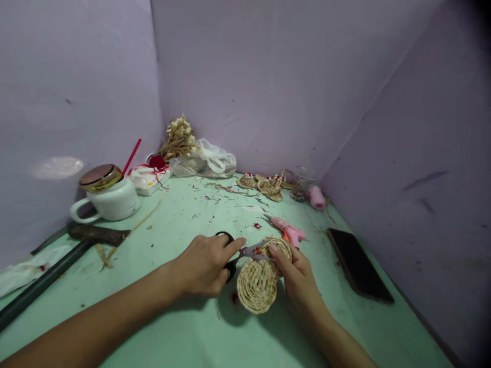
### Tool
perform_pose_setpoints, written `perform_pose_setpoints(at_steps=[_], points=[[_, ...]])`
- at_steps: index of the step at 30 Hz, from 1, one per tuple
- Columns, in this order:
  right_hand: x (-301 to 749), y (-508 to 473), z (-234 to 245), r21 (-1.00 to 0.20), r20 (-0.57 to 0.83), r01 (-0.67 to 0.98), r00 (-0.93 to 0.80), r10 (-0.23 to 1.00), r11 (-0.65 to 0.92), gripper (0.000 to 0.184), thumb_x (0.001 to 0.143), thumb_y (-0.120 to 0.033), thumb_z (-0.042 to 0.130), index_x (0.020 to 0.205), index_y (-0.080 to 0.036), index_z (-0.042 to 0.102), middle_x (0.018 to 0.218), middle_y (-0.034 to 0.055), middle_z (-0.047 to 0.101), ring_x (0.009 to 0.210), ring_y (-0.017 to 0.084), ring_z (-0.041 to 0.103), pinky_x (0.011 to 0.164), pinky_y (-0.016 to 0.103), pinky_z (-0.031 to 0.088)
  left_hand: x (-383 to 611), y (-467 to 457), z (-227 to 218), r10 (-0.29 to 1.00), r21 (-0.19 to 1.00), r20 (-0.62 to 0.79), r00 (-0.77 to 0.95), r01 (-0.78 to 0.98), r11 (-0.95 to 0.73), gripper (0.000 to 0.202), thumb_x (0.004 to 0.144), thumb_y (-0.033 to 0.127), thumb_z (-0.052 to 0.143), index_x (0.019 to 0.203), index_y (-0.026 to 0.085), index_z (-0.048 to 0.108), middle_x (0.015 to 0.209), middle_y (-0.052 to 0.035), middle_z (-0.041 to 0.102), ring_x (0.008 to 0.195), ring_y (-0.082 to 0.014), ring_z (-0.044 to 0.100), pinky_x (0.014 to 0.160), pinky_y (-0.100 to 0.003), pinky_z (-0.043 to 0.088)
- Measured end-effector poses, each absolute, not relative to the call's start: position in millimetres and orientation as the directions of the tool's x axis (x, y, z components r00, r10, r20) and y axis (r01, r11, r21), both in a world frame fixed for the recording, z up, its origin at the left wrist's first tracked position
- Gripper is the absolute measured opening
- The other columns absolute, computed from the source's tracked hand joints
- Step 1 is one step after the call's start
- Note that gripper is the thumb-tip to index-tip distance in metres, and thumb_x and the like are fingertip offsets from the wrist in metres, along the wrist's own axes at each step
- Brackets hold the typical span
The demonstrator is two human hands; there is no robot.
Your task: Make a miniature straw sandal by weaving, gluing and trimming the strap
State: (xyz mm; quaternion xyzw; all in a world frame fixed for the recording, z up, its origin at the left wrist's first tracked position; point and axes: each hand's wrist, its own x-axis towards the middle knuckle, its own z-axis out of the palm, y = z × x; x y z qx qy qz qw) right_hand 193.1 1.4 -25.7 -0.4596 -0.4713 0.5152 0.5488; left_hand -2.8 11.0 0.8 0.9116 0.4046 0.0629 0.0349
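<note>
My left hand [209,263] is closed around the black handles of a pair of scissors [250,251], its forefinger stretched along them. The blades are parted and point right, over the upper part of a woven straw piece [257,287]. That piece is made of coiled, braided straw in two joined rounds, with small red bits on it. My right hand [297,271] grips its upper round from the right, thumb on top near the blade tips. Just behind it lies a pink glue gun [287,229]. Whether the blades touch the straw I cannot tell.
A hammer [86,243] and a white mug [115,200] with a lidded jar on it stand left. At the back are dried flowers [178,138], a plastic bag [215,159], woven straw pieces [268,186] and a pink thread spool [316,197]. A phone [358,263] lies right.
</note>
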Motion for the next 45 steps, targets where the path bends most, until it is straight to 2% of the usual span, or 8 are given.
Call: perform_pose_setpoints(at_steps=[5,12,20,23,26,30,38,45], points=[[193,1,-24,-0.993,0.014,-0.116,-0.033,0.999,0.010,0.022,0.071,-0.038,0.066,0.076,-0.016,0.062,0.064,-0.0001,0.061,0.056,0.013,0.055,0.052,0.023,0.045,-5,12,6,0.702,0.068,0.038,0.711,0.699,-0.712,0.067,0.066,0.020,0.047,0.132,0.017,0.032,0.092,-0.0106,0.057,0.078,-0.0246,0.056,0.061,-0.035,0.044],[190,-3,-21,-0.993,0.023,-0.112,0.001,1.000,0.023,0.022,0.074,-0.039,0.063,0.080,-0.018,0.062,0.066,-0.0003,0.062,0.060,0.014,0.057,0.054,0.023,0.046,-6,10,1,0.702,0.242,0.013,0.712,0.679,-0.694,0.064,0.065,0.014,0.048,0.127,0.020,0.034,0.089,-0.0071,0.063,0.078,-0.0226,0.059,0.065,-0.032,0.044],[193,-5,-21,-0.996,0.053,-0.075,0.019,0.998,0.054,0.023,0.076,-0.040,0.059,0.084,-0.018,0.059,0.070,0.0015,0.062,0.063,0.016,0.058,0.057,0.026,0.048,-5,11,6,0.701,0.312,0.013,0.713,0.663,-0.681,0.058,0.064,0.011,0.047,0.121,0.021,0.040,0.091,-0.0056,0.065,0.081,-0.0220,0.060,0.066,-0.031,0.045],[195,-5,-19,-0.996,0.086,-0.014,-0.033,0.996,0.085,0.025,0.072,-0.037,0.063,0.088,-0.018,0.058,0.075,0.0019,0.063,0.067,0.017,0.059,0.061,0.027,0.049,-5,11,8,0.706,0.336,0.022,0.708,0.660,-0.672,0.059,0.063,0.012,0.047,0.121,0.023,0.039,0.093,-0.0041,0.064,0.082,-0.0212,0.060,0.066,-0.030,0.045],[196,-5,-18,-0.993,0.079,0.075,-0.103,0.992,0.087,0.031,0.066,-0.030,0.068,0.092,-0.018,0.057,0.079,0.0026,0.064,0.072,0.019,0.060,0.066,0.030,0.050,-6,12,6,0.736,0.284,0.032,0.676,0.700,-0.655,0.065,0.063,0.015,0.049,0.126,0.022,0.034,0.099,-0.0064,0.061,0.087,-0.0234,0.058,0.069,-0.033,0.045],[194,-5,-15,-0.990,0.057,0.118,-0.125,0.991,0.071,0.026,0.066,-0.025,0.065,0.089,-0.017,0.056,0.078,0.0022,0.064,0.071,0.018,0.060,0.065,0.029,0.050,-5,12,3,0.757,0.205,0.037,0.652,0.736,-0.645,0.070,0.063,0.018,0.049,0.130,0.019,0.028,0.104,-0.0103,0.056,0.089,-0.0261,0.056,0.070,-0.036,0.045],[192,-9,-7,-0.993,0.021,0.113,-0.154,0.988,0.038,0.026,0.066,-0.024,0.064,0.089,-0.016,0.055,0.077,0.0024,0.063,0.070,0.017,0.060,0.065,0.029,0.050,-4,10,4,0.751,0.246,-0.010,0.660,0.730,-0.638,0.064,0.064,0.015,0.051,0.126,0.021,0.032,0.100,-0.0081,0.058,0.085,-0.0232,0.057,0.070,-0.033,0.044],[193,-8,-6,-0.997,0.002,0.074,-0.154,0.988,0.013,0.028,0.068,-0.027,0.065,0.091,-0.016,0.054,0.077,0.0019,0.063,0.070,0.017,0.061,0.065,0.028,0.050,-9,14,2,0.714,0.220,-0.037,0.699,0.703,-0.676,0.054,0.067,0.013,0.046,0.120,0.022,0.037,0.092,-0.0053,0.061,0.080,-0.0217,0.057,0.067,-0.032,0.044]])
